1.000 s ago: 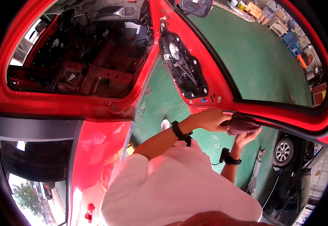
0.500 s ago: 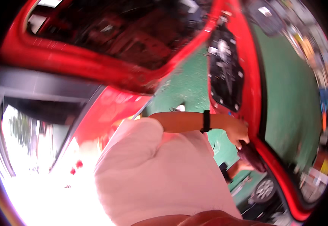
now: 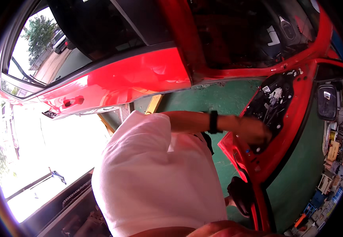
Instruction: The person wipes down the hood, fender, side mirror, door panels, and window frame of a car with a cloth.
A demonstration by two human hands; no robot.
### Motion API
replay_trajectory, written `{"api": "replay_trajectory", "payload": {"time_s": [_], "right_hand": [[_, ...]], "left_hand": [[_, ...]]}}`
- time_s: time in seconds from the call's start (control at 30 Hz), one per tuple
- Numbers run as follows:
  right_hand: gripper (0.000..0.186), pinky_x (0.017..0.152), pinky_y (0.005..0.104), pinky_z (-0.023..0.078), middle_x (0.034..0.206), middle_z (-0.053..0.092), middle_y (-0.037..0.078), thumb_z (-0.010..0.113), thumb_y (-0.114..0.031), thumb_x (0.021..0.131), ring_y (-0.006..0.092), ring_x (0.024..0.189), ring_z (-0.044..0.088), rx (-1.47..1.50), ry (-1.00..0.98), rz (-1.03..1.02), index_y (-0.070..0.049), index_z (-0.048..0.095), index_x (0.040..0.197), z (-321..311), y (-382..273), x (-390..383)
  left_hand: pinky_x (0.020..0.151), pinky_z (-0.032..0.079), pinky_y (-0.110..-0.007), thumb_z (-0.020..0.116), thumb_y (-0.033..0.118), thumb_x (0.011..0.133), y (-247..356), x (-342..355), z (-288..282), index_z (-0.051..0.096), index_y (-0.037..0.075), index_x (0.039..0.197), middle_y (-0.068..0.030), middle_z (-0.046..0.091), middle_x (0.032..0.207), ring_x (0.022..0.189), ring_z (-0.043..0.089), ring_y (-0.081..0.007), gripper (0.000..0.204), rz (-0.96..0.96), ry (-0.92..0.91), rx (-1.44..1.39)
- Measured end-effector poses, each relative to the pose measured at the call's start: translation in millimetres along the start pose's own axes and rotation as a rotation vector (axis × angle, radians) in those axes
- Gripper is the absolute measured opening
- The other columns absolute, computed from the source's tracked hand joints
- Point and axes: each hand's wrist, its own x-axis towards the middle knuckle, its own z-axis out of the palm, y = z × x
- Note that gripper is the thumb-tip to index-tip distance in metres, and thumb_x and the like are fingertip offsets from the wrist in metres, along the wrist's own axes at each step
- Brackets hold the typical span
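A person's left hand [image 3: 256, 132] reaches into the stripped inner panel of an open red car door [image 3: 285, 130], fingers blurred, their grip impossible to tell. Below the fingers, the right hand [image 3: 240, 193] steadies the door's edge, apparently clasped around it.

One red car body [image 3: 132, 79] up top, and one open red door [image 3: 293, 130] with its trim stripped off. One side mirror [image 3: 327, 100] on that door. One exterior door handle [image 3: 72, 101] on the rear panel. One black wristband [image 3: 213, 121]. Two hands, I make it: one hand [image 3: 254, 132] at the door's inner cavity, and one dark blurred shape [image 3: 240, 193] lower down, probably the other hand.
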Motion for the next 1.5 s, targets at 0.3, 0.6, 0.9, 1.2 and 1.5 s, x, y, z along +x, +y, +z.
{"api": "replay_trajectory", "payload": {"time_s": [0.3, 0.6, 0.9, 1.2, 1.5], "right_hand": [[0.083, 0.11, 0.0503, 0.043, 0.143, 0.051, 0.019, 0.069, -0.046, 0.088, 0.0325, 0.126, 0.056, 0.004, 0.076, 0.031, 0.003, 0.039, 0.148, -27, 10, -24], [0.076, 0.11, 0.0495, 0.044, 0.143, 0.052, 0.018, 0.066, -0.042, 0.091, 0.0316, 0.125, 0.056, -0.063, 0.289, 0.132, 0.003, 0.04, 0.147, -68, 10, -44], [0.07, 0.109, 0.0488, 0.044, 0.142, 0.053, 0.017, 0.064, -0.039, 0.094, 0.0306, 0.124, 0.057, -0.011, 0.555, 0.262, 0.002, 0.042, 0.147, -107, 24, -54], [0.063, 0.109, 0.0481, 0.045, 0.142, 0.054, 0.016, 0.061, -0.035, 0.097, 0.0296, 0.123, 0.057, 0.098, 0.671, 0.338, 0.002, 0.044, 0.146, -109, 48, -81], [0.057, 0.108, 0.0473, 0.046, 0.142, 0.055, 0.014, 0.058, -0.031, 0.1, 0.0286, 0.122, 0.057, 0.127, 0.69, 0.41, 0.002, 0.046, 0.145, -84, 64, -117]], "left_hand": [[0.117, 0.027, -0.058, 0.071, 0.009, 0.088, 47, -223, -210, 0.045, 0.009, 0.148, -0.0268, 0.023, 0.16, 0.147, 0.023, -0.0486, 0.066, -0.511, 1.345, 1.261], [0.115, 0.026, -0.066, 0.071, 0.033, 0.092, 18, -266, -231, 0.02, 0.005, 0.16, -0.035, 0.004, 0.164, 0.15, 0.011, -0.0571, 0.09, -0.842, 1.283, 1.299], [0.1, 0.045, -0.043, 0.064, -0.004, 0.081, -36, -54, -52, 0.05, 0.0, 0.127, -0.0207, 0.055, 0.124, 0.116, 0.055, -0.0349, 0.049, -0.223, 0.621, 0.27], [0.111, 0.04, -0.054, 0.074, 0.02, 0.084, 14, 75, 77, 0.046, 0.003, 0.145, -0.0284, 0.039, 0.15, 0.137, 0.042, -0.0452, 0.069, 0.361, 0.063, -0.054], [0.114, 0.032, -0.06, 0.067, 0.037, 0.094, 13, 80, 123, 0.054, 0.005, 0.141, -0.0285, 0.033, 0.156, 0.143, 0.036, -0.0458, 0.059, 0.311, -0.075, 0.186]]}}
